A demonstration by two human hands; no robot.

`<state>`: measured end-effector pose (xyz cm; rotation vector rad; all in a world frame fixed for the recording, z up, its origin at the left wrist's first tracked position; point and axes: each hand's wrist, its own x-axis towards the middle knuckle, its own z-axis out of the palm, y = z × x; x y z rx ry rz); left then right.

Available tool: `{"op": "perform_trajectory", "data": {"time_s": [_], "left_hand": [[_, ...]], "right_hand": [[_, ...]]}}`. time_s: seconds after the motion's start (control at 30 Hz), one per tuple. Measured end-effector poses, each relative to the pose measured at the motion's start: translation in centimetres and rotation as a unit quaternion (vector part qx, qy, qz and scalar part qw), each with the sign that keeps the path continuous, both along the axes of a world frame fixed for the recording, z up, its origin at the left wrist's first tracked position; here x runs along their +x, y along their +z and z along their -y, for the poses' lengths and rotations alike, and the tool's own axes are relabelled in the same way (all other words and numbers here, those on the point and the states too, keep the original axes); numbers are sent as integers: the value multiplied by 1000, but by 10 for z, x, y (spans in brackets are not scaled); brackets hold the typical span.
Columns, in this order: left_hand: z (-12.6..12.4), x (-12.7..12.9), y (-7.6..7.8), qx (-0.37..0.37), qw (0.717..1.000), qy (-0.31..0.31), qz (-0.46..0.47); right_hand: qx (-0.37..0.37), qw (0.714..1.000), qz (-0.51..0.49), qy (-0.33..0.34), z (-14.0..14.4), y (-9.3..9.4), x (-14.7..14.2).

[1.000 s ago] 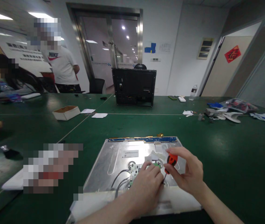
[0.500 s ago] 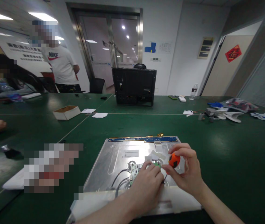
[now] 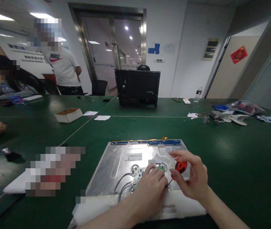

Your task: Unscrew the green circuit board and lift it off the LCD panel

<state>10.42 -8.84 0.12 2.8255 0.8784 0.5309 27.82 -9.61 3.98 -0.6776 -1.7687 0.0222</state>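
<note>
Screwdriver and circuit board beneath two bare hands. The orange-and-black screwdriver (image 3: 182, 166) is judged light and stiff, its rounded handle best taken between thumb and fingertips. The circuit board (image 3: 137, 174) is judged light but fragile and is best held by its edges, clear of the components. The metal panel (image 3: 116, 160) beneath is judged stiff and rather slippery, and is best steadied at its rim.

The handle is partly encircled by the right hand (image 3: 193, 175): thumb and forefinger are parted at the tips, the thumb lying across the handle in view; whether it is gripped by the remaining fingers cannot be told. The shaft is slanted down towards the fingers of the left hand (image 3: 151, 184), and its tip is hidden there. The left hand is laid palm down over the board, fingers bent; whether anything is pinched beneath them cannot be told. Dark cables (image 3: 119, 183) are seen left of the left hand; a blue strip (image 3: 147, 142) is set beyond both hands, at the panel's far edge. The panel is supported by the green bench (image 3: 233, 165).
</note>
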Motion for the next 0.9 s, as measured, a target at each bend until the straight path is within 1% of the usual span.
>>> {"op": "perform_trajectory", "data": {"time_s": [0.13, 0.2, 0.37, 0.5, 0.6, 0.73, 0.9], "left_hand": [[0, 1, 1, 4, 1000, 6, 1], [1, 1, 1, 7, 1000, 8, 1], [1, 1, 1, -3, 1000, 11, 3], [1, 0, 2, -12, 1000, 12, 8], [0, 0, 2, -17, 1000, 10, 5], [-1, 1, 3, -24, 1000, 4, 2], [-4, 1, 4, -54, 999, 2, -2]], "right_hand": [[9, 997, 5, -72, -3, 6, -1], [5, 996, 12, -86, -3, 9, -2], [-22, 999, 11, -47, 0, 10, -3], [-14, 1000, 5, -13, 1, 7, -4], [-26, 1000, -2, 3, 2, 4, -5], [-40, 999, 24, -2, 2, 6, -4], [2, 997, 70, -28, 2, 14, -3]]}}
